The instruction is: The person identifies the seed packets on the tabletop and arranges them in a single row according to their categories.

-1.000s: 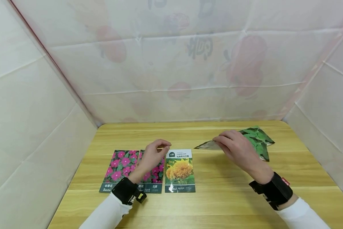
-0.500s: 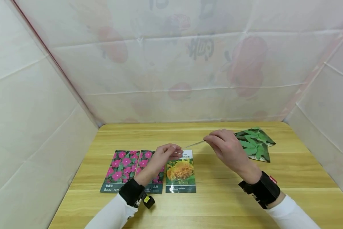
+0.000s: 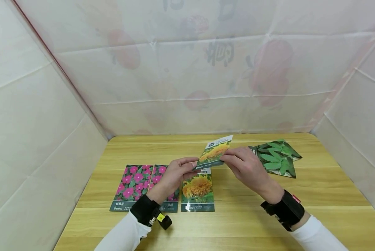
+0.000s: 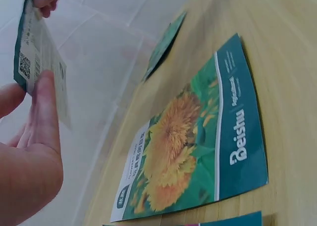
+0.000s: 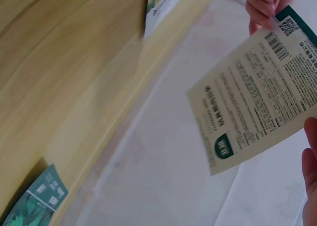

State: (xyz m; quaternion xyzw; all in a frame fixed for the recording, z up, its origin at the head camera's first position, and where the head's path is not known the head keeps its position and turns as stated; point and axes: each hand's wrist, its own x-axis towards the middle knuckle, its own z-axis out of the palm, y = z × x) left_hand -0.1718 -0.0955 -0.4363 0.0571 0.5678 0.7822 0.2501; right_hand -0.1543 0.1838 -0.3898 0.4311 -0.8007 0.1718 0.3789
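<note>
Both hands hold one seed packet (image 3: 215, 150) with yellow flowers, raised and tilted above the table. My left hand (image 3: 178, 174) pinches its lower left corner between thumb and fingers; my right hand (image 3: 245, 167) pinches the right edge. In the right wrist view the printed back of the held seed packet (image 5: 257, 87) shows a barcode and text. Below the left hand lies a second yellow-flower seed packet (image 3: 197, 191), its top partly covered by that hand. To its left are two pink-flower packets, one fully visible pink packet (image 3: 134, 183) and one partly hidden by the left forearm.
At the table's back right, green-leaf seed packets (image 3: 278, 162) lie overlapping, partly behind the right hand. The wooden table (image 3: 237, 226) is enclosed by a pale fabric back wall (image 3: 174, 115) and side walls.
The right hand has brought the packet leftward from near the green packets and turned its flower face into view. The left hand has moved slightly right and taken hold of its corner.
</note>
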